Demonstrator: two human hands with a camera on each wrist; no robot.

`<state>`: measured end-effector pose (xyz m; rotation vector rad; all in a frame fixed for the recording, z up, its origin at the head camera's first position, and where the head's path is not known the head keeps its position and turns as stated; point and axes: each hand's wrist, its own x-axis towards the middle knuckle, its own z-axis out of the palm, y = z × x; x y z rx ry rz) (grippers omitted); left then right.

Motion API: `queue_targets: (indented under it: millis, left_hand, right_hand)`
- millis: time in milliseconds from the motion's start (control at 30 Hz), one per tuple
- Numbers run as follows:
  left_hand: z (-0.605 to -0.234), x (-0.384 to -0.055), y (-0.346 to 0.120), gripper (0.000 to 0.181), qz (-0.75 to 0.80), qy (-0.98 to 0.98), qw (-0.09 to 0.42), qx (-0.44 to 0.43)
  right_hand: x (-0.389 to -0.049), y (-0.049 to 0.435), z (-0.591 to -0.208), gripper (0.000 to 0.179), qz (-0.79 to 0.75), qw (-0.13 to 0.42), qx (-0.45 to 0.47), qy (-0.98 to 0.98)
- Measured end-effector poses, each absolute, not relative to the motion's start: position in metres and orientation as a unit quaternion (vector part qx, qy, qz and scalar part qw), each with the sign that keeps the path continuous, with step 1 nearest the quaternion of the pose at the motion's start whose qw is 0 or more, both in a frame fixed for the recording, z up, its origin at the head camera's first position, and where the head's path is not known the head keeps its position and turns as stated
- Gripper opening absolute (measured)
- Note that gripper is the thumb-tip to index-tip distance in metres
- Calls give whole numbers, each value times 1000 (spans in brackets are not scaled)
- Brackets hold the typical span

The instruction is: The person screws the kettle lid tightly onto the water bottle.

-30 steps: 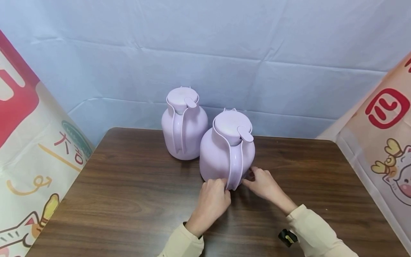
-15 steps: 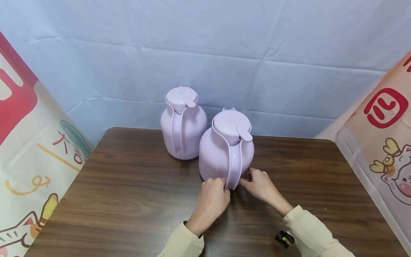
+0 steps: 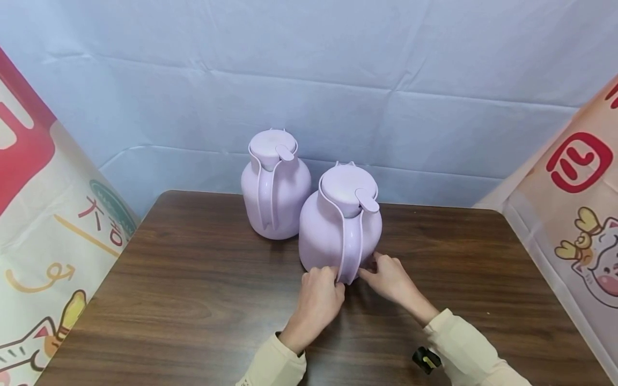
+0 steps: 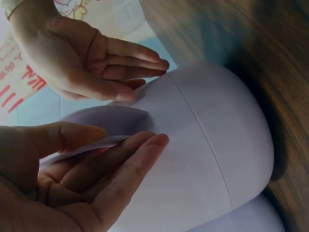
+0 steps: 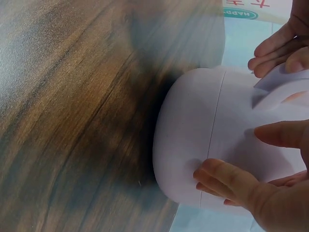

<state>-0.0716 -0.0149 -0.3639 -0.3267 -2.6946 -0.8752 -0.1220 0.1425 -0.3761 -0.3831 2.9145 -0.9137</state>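
Note:
Two lilac thermos jugs stand upright on the wooden table; the front thermos jug [image 3: 321, 236] overlaps the rear thermos jug [image 3: 285, 198] in the head view. Both have round lids with a thumb lever, and their handles face the person. My left hand [image 3: 318, 295] pinches the lower end of the front jug's handle [image 3: 351, 252], thumb on one side and fingers on the other, as the left wrist view shows. My right hand [image 3: 393, 279] lies at the lower right of that jug's body, its fairly straight fingers [image 5: 227, 176] against the side near the seam.
The brown wooden table [image 3: 193, 305] ends at a pale blue cloth backdrop [image 3: 193, 107] close behind the jugs. Printed cartoon sheets hang on the left [image 3: 48, 257] and right [image 3: 579, 214]. A small black device [image 3: 427, 360] sits by the right sleeve.
Almost nothing differs. The right hand and sleeve shift very slightly left, while the view drifts a little; both jugs keep their places.

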Motion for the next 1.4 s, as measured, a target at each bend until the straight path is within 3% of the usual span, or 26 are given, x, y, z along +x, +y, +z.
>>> queue_targets:
  millis: [700,1067,1400]
  left_hand:
    - [-363,-76,-19,27,-313,-934,132,-107]
    - [-362,-83,-22,26,-308,-938,111,-111]
    - [-362,-90,-21,25,-306,-941,101,-107]
  right_hand:
    - [-121,140,-377,16,-297,32,-114,948]
    - [-123,140,-377,24,-302,28,-102,948]
    - [-130,142,-373,18,-309,26,-110,944]
